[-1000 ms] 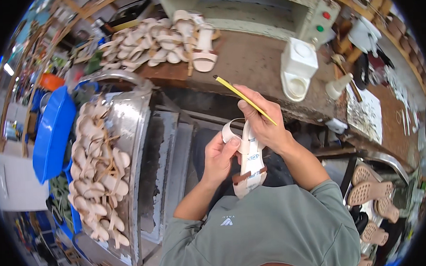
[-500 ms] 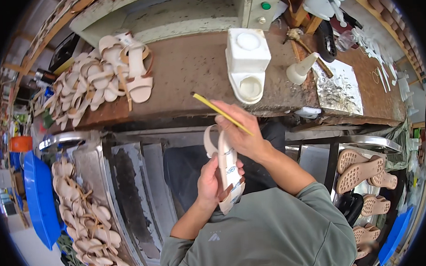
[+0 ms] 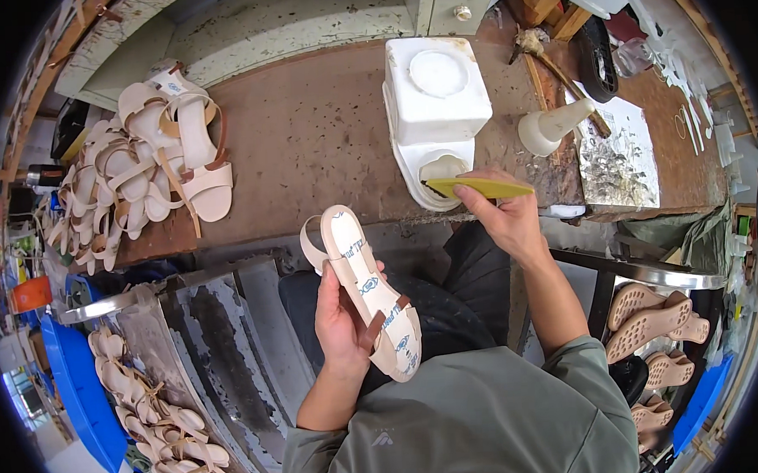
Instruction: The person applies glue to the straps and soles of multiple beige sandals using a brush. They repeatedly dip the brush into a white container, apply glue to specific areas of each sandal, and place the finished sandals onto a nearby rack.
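Note:
My left hand [image 3: 343, 318] grips a beige sandal upper [image 3: 365, 271] by its side, its white underside with blue print facing up. A strap loop stands off its far end, and a brown strap crosses near the other end. In my right hand [image 3: 507, 214] is a flat yellow brush [image 3: 482, 186], pinched between thumb and fingers. The brush's dark tip is at the round cup of a white glue dispenser [image 3: 439, 90] on the bench. Whether the tip touches liquid I cannot tell.
Sandal uppers [image 3: 114, 172] are heaped on the bench [image 3: 299, 147] at the left, more on a lower rack [image 3: 149, 399]. Beige soles [image 3: 649, 318] lie at the lower right. A cone-topped white bottle [image 3: 552, 127], a hammer [image 3: 562, 76] and stained paper [image 3: 617, 158] are right of the dispenser.
My right hand has moved away from the sandal upper, right and forward, taking the brush to the dispenser's cup. The left hand has tilted the upper so that more of its printed underside shows.

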Demonstrator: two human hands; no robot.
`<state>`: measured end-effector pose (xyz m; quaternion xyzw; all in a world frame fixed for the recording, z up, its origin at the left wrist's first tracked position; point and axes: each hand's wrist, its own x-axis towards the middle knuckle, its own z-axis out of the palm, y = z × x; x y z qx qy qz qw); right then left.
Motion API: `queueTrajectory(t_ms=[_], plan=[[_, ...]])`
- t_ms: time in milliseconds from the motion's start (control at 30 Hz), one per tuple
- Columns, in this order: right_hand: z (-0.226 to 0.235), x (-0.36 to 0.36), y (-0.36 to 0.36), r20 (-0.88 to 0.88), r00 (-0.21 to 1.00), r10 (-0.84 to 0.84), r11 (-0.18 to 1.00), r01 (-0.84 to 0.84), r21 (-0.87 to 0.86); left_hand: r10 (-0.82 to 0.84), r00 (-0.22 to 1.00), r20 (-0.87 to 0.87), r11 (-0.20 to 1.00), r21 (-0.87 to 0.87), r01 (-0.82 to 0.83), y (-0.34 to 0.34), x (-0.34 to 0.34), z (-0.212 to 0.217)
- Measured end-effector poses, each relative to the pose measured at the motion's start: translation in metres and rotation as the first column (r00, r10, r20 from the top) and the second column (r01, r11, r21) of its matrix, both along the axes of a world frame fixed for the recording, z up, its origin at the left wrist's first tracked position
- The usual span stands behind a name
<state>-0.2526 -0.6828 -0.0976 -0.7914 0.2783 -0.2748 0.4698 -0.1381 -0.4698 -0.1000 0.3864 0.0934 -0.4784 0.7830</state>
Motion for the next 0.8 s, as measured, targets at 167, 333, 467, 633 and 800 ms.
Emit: queueTrajectory(t_ms=[167, 333, 467, 633, 800], plan=[[-0.004, 0.005, -0.002, -0.005, 1.000, 0.009, 0.996, -0.009, 0.088, -0.031, 0.996, -0.083, 0.999, -0.015, 0.030, -0.013, 0.003, 0.009], [-0.001, -0.002, -0.005, 0.090, 0.987, -0.131, 0.872, 0.071, 0.484, -0.020, 0.999, -0.046, 0.999, -0.048, 0.018, -0.023, 0.000, 0.026], [0.035, -0.002, 0.015, 0.154, 0.981, -0.119, 0.829, 0.013, 0.559, -0.009, 0.995, -0.097, 0.999, -0.046, 0.005, -0.024, -0.005, 0.046], [0.058, 0.005, 0.052, 0.508, 0.850, 0.138, 0.945, -0.267, 0.190, -0.131, 0.978, -0.161, 0.987, -0.112, 0.113, -0.017, -0.013, 0.071], [0.075, 0.010, 0.072, 0.485, 0.866, 0.119, 0.975, -0.195, 0.110, -0.213, 0.972, -0.096, 0.951, -0.250, 0.183, 0.004, -0.023, 0.077]])
